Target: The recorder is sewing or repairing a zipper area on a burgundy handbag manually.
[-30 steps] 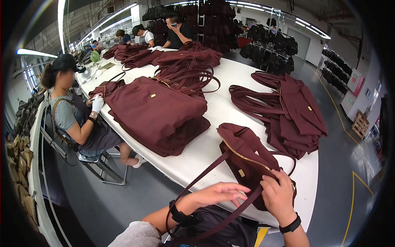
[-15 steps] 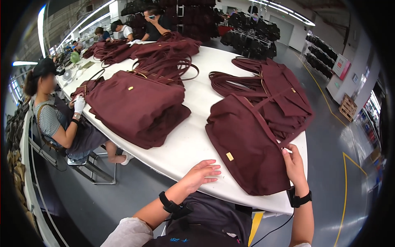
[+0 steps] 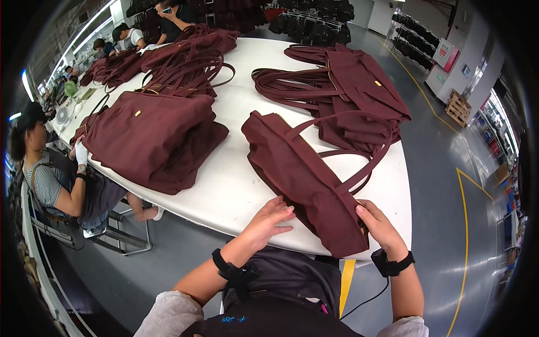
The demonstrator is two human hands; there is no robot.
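Note:
A maroon handbag (image 3: 311,180) lies tilted on the white table (image 3: 224,202) in front of me, its long side running from far left to near right. Its handles (image 3: 368,168) loop out to the right. My right hand (image 3: 382,227) grips the bag's near right end, thumb on top by the zipper edge. Along the lower left side is my left hand (image 3: 269,222), fingers stretched out close to the fabric; whether they touch it is hard to tell. Behind the bag, a pile of similar maroon bags (image 3: 365,84) lies with handles pointing left.
Another stack of maroon bags (image 3: 151,137) sits to the left, with more bags (image 3: 191,45) farther back. A gloved co-worker (image 3: 56,174) sits at the left table edge. Several people work at the far end. Dark goods hang on racks (image 3: 314,22) behind. A wooden pallet (image 3: 457,106) stands at right.
The bag has been turned up from lying flat, so its gold tag no longer shows and its handles now loop to the right. My left hand has come up beside it. The view has shifted.

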